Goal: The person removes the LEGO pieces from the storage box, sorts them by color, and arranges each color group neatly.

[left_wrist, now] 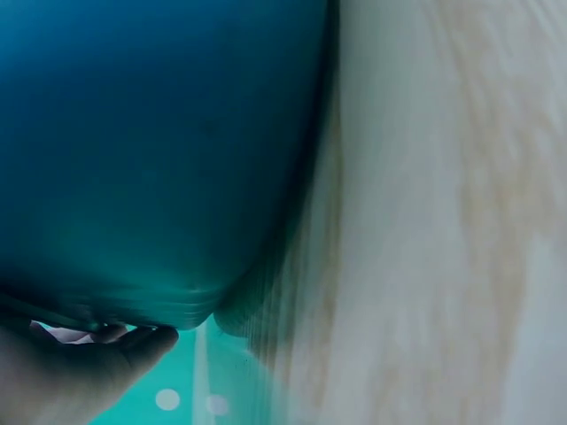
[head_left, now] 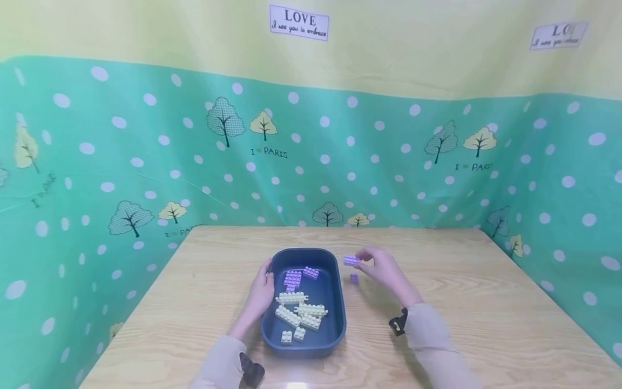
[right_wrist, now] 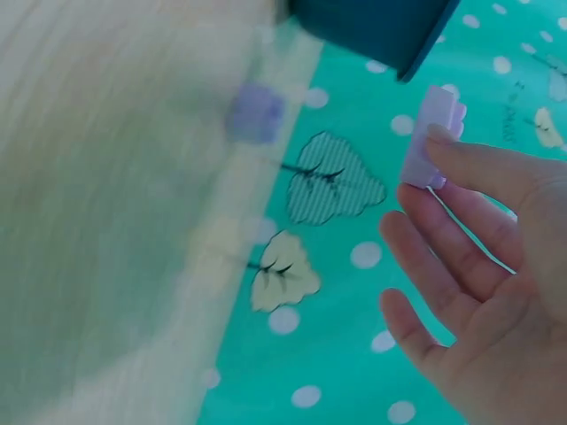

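A dark blue plastic bin [head_left: 328, 292] stands on the table, and my left hand [head_left: 262, 292] holds its left side near the far end. In the left wrist view the fingers [left_wrist: 146, 345] bend at the bin's rim. Just off the bin's right side, my right hand [head_left: 385, 270] pinches a purple toy building brick [head_left: 351, 260] between thumb and fingertips. That brick [right_wrist: 429, 133] is raised above the table in the right wrist view. Below it, a small purple brick [head_left: 354, 279] lies on the wood. Several purple bricks [head_left: 292, 279] and cream bricks [head_left: 289, 316] lie inside the bin.
The wooden table [head_left: 486, 302] extends to both sides of the bin. A green dotted curtain [head_left: 301, 173] with printed trees hangs along the table's back and sides.
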A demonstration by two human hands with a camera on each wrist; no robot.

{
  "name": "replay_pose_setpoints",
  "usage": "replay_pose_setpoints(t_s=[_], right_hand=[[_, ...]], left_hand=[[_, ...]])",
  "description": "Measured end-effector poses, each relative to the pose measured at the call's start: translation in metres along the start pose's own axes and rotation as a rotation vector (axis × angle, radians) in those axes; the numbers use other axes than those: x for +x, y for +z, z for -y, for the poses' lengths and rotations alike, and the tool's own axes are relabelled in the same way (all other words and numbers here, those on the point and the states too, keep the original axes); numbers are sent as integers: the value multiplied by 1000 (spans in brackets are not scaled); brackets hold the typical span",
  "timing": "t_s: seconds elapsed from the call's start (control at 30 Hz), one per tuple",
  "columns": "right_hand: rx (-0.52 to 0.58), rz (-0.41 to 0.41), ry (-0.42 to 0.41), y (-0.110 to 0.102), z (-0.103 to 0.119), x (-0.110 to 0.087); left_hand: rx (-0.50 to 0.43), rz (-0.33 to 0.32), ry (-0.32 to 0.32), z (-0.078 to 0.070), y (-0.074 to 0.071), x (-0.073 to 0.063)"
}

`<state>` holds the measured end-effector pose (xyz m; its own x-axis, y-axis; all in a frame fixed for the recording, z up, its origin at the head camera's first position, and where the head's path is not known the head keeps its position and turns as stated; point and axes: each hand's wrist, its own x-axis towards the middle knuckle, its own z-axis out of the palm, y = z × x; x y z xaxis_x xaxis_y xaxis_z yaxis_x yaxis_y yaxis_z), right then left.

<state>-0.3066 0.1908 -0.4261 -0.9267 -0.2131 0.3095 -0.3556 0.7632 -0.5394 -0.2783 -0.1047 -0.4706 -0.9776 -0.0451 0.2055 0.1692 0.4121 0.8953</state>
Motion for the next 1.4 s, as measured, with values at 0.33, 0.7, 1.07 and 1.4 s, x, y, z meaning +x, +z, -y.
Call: replay_pose_setpoints(t_s=[0.33, 0.7, 1.07, 1.4], right_hand=[[-61, 96, 138, -9, -29, -8], [-119, 124, 141, -8, -43, -12], [-140, 146, 187, -4, -47, -13], [-104, 165, 218, -4, -49, -13]], left_hand=[[-1, 19, -19, 2, -3, 1], [-4, 21, -23, 1, -4, 0], [-2, 27, -20, 1, -2, -1], [2, 25, -40, -2, -2, -2]])
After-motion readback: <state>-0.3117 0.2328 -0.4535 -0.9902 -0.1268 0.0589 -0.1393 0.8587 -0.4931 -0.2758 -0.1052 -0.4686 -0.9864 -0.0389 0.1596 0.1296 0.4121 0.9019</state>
